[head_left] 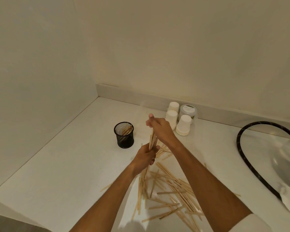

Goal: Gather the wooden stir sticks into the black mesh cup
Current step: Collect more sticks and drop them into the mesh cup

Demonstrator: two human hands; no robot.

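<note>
A bundle of wooden stir sticks stands nearly upright between my two hands above the white counter. My left hand grips the bundle's lower part. My right hand holds its upper end, fingers curled round it. The black mesh cup stands upright to the left of my hands, with several sticks inside it leaning against its right wall. Many loose stir sticks lie scattered on the counter under and between my forearms.
Three upside-down stacks of white paper cups and a clear lidded jar stand by the back wall. A black hose curves round a clear plastic bag at right. Walls close the counter at left and back.
</note>
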